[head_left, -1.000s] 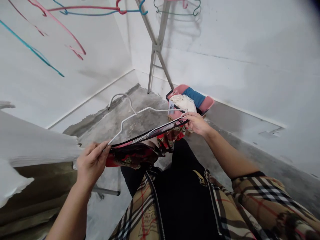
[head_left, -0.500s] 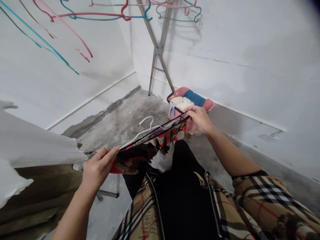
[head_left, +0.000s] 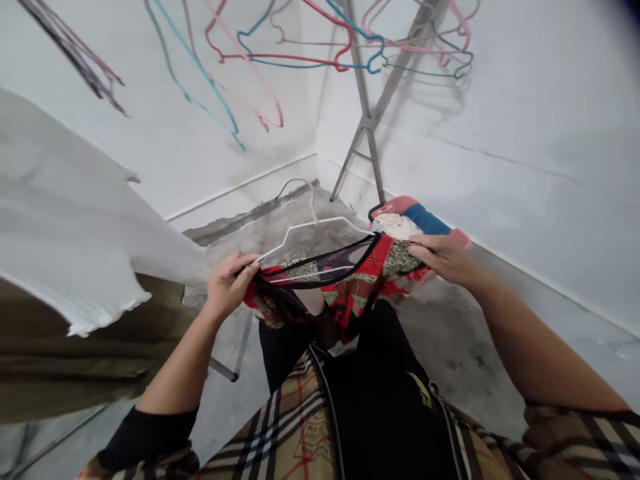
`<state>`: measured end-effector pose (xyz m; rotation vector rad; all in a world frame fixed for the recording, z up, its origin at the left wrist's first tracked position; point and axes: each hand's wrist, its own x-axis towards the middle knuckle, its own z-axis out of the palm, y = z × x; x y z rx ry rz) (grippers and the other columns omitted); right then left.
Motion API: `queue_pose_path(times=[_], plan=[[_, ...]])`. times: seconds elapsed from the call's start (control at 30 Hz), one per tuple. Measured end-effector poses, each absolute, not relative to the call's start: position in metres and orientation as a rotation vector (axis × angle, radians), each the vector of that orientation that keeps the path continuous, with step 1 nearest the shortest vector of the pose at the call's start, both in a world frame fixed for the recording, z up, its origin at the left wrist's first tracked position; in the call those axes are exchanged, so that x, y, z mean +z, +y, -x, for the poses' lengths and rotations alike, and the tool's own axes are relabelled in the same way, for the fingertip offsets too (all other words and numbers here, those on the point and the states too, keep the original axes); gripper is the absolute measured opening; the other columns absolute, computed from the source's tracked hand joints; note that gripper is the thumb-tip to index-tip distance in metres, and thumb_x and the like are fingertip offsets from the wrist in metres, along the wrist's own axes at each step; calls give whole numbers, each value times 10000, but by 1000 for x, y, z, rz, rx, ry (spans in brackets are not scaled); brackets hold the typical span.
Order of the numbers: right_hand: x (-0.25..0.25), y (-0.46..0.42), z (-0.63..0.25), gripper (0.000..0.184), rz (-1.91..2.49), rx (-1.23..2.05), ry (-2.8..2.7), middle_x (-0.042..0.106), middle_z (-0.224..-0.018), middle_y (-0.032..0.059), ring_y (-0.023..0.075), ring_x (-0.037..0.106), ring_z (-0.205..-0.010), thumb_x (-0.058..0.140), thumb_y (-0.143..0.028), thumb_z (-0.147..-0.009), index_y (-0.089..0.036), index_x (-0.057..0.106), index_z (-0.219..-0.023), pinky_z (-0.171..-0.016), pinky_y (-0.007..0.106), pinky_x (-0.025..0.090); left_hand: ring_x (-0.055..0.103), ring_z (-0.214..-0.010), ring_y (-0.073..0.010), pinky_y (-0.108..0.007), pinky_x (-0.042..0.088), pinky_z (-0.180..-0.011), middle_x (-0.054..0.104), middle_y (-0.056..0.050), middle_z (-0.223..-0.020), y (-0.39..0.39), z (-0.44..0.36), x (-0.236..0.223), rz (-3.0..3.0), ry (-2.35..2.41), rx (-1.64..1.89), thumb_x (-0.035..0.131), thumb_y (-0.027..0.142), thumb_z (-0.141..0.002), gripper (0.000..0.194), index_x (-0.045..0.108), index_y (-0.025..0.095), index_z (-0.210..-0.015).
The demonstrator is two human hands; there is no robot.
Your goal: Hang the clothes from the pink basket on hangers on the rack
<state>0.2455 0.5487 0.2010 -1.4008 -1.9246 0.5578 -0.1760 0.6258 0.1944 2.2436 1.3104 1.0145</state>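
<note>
A red, black and leopard-patterned garment (head_left: pixel 345 293) with a black-edged neckline stretches between my hands. A white hanger (head_left: pixel 320 221) sits inside its neck opening, with the hook pointing up and away from me. My left hand (head_left: pixel 233 283) pinches the garment's left shoulder close to the hanger's left end. My right hand (head_left: pixel 445 257) grips the garment at its right shoulder, beyond the hanger's right arm. The fabric hangs in folds over my legs, and its lower part is partly hidden.
Several coloured hangers, among them a red hanger (head_left: pixel 285 60), hang overhead. A metal rack leg (head_left: pixel 369 123) stands in the corner. On the floor, a pink basket (head_left: pixel 400 203) holds cloth. White cloth (head_left: pixel 90 220) and an olive cloth (head_left: pixel 90 360) hang at left.
The hanger's right arm has come into the garment's right shoulder. My right hand has shifted outward from the neckline to the shoulder. The whole view has swung left.
</note>
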Motion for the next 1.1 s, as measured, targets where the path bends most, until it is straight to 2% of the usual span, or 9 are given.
queue_pose_path(times=[0.1, 0.2, 0.27, 0.33, 0.47, 0.6, 0.7, 0.97, 1.1], plan=[[214, 544, -242, 389, 1429, 443, -1851, 612, -642, 24, 158, 552, -592, 505, -495, -906, -190, 646, -710, -573, 266, 452, 572, -728, -152, -272, 471, -711, 643, -26, -794, 634, 176, 191, -1966, 1322, 1166, 658, 450, -780, 308, 715, 192, -939], [222, 539, -242, 345, 1499, 287, -1713, 642, -681, 49, 179, 574, -603, 512, -496, -900, -215, 675, -784, -574, 292, 457, 607, -863, -181, -299, 495, -821, 675, -54, -940, 639, 179, 183, -1743, 1233, 1244, 763, 492, -663, 534, 664, 199, -1099], [224, 538, -246, 324, 1541, 218, -1644, 667, -711, 71, 202, 600, -625, 549, -523, -872, -238, 684, -796, -594, 319, 474, 620, -924, -194, -317, 495, -880, 685, -70, -1003, 640, 182, 177, -1633, 1161, 1236, 778, 478, -660, 582, 639, 193, -1148], [225, 537, -251, 315, 1568, 170, -1587, 682, -735, 88, 222, 618, -647, 579, -556, -843, -265, 683, -784, -609, 341, 481, 632, -908, -195, -315, 501, -870, 698, -76, -1009, 640, 186, 171, -1523, 1133, 1219, 751, 469, -707, 515, 653, 172, -1117], [226, 536, -265, 279, 1620, 196, -1534, 679, -726, 94, 232, 614, -650, 618, -583, -802, -311, 678, -784, -598, 352, 474, 630, -768, -188, -283, 504, -731, 723, -55, -844, 639, 196, 167, -1395, 1259, 1212, 682, 511, -767, 423, 721, 142, -970], [227, 538, -265, 190, 1655, 264, -1660, 698, -737, 84, 238, 636, -643, 615, -520, -800, -346, 678, -759, -608, 354, 494, 617, -746, -182, -274, 491, -716, 725, -32, -804, 640, 203, 172, -1371, 1300, 1301, 641, 561, -777, 432, 741, 157, -893], [227, 541, -247, 106, 1651, 154, -1652, 719, -756, 75, 257, 681, -678, 603, -446, -788, -376, 682, -780, -623, 361, 520, 607, -752, -178, -271, 483, -734, 717, -25, -783, 643, 205, 172, -1369, 1322, 1345, 630, 569, -786, 426, 742, 162, -847], [246, 559, -185, 155, 1545, -263, -1645, 730, -744, 82, 243, 700, -639, 561, -370, -829, -339, 703, -882, -580, 318, 555, 596, -685, -165, -265, 467, -623, 711, -45, -793, 646, 207, 153, -1260, 1427, 1505, 607, 597, -791, 525, 693, 132, -1019], [258, 571, -166, 205, 1347, -511, -1742, 710, -619, 51, 201, 662, -487, 510, -344, -853, -262, 692, -810, -461, 261, 508, 575, -843, -154, -262, 459, -731, 665, -59, -1063, 645, 217, 156, -1205, 1588, 1730, 650, 481, -787, 469, 603, 192, -1153]])
